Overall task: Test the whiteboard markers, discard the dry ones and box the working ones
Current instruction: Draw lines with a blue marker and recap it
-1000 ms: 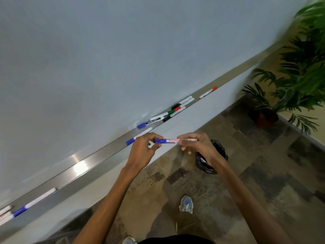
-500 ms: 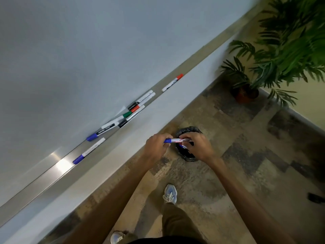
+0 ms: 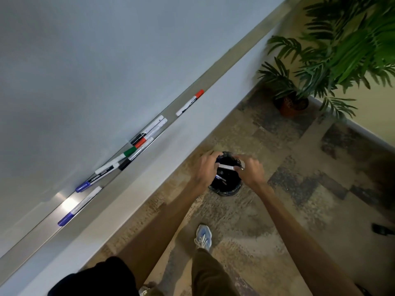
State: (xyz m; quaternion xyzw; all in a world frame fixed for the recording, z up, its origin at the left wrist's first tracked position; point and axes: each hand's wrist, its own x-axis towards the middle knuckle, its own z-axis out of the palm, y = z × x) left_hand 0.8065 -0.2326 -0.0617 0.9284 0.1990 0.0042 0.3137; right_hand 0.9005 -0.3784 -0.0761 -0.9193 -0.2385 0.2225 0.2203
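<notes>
Both hands hold a white-barrelled marker (image 3: 226,167) level over the small black bin (image 3: 226,190) on the floor. My left hand (image 3: 206,169) grips its left end, where the cap is hidden in my fingers. My right hand (image 3: 250,170) pinches its right end. At least one marker (image 3: 221,178) lies inside the bin. Several markers lie on the metal whiteboard tray (image 3: 32,233): two blue-capped ones (image 3: 80,205) at the left, a cluster with green, red and black caps (image 3: 136,146), and a lone red-capped one (image 3: 189,102) farther right.
The whiteboard (image 3: 106,60) fills the upper left. A potted palm (image 3: 295,103) stands in the corner to the right of the bin. My shoe (image 3: 203,236) is on the patterned floor below the bin. A dark object (image 3: 382,229) lies at the right edge.
My hands carried the blue-capped marker down and away from the tray until it came over the bin. The view swung right and downward, and the left end of the tray dropped out of sight.
</notes>
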